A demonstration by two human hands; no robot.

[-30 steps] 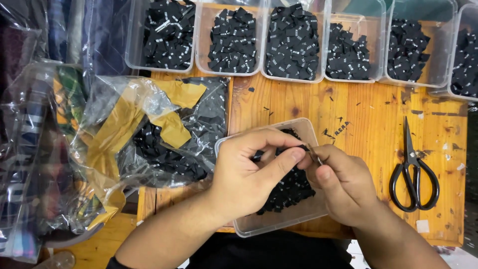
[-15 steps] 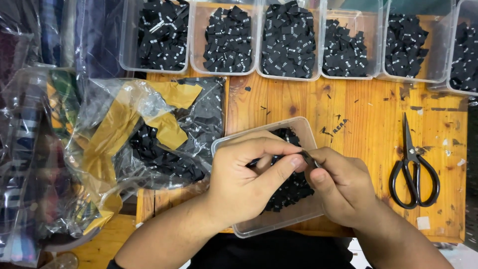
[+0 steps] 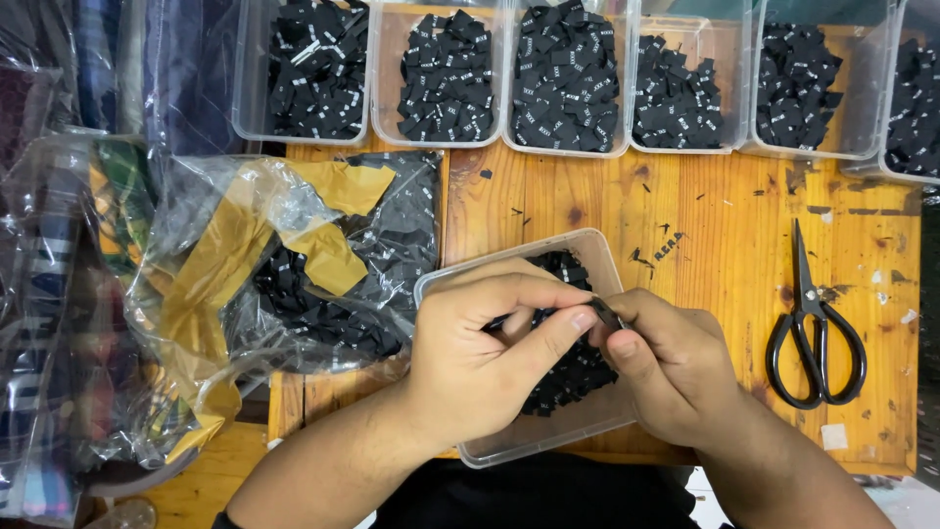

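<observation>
Head view: both hands are pinching one small black label (image 3: 607, 313) over the tub (image 3: 587, 431) at 6 o'clock, left hand (image 3: 480, 362) and right hand (image 3: 676, 377) closed on it. A loose pinch is likely risking it dropping among the other labels.

Both forearms come up from the lower edge, wrists angled inward so the hands meet; the left hand (image 3: 480, 358) lies knuckles up, fingers curled, thumb stretched toward the right fingertips; the right hand (image 3: 676, 367) curls likewise, thumb and forefinger pinched just beside the left thumb tip.
</observation>
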